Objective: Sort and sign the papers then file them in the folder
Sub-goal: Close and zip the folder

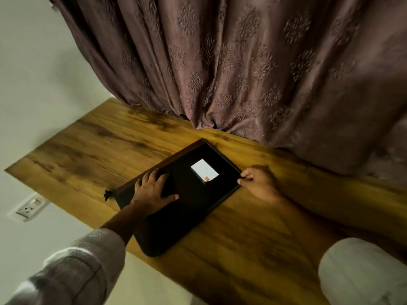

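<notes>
A black folder point(193, 199) lies shut on the wooden table point(253, 238), its spine toward the far left. A white label point(204, 172) with ruled lines and a small red mark sits on its cover. My left hand point(153, 189) rests flat on the cover near the spine, fingers spread. My right hand point(258, 183) pinches the folder's right corner between thumb and curled fingers. No loose papers or pen show.
A mauve patterned curtain point(242, 73) hangs down onto the table's far edge. A pale wall with a socket point(29, 208) lies to the left, below the table's left edge. A dark tassel or cord point(108, 194) sticks out by the folder's spine end.
</notes>
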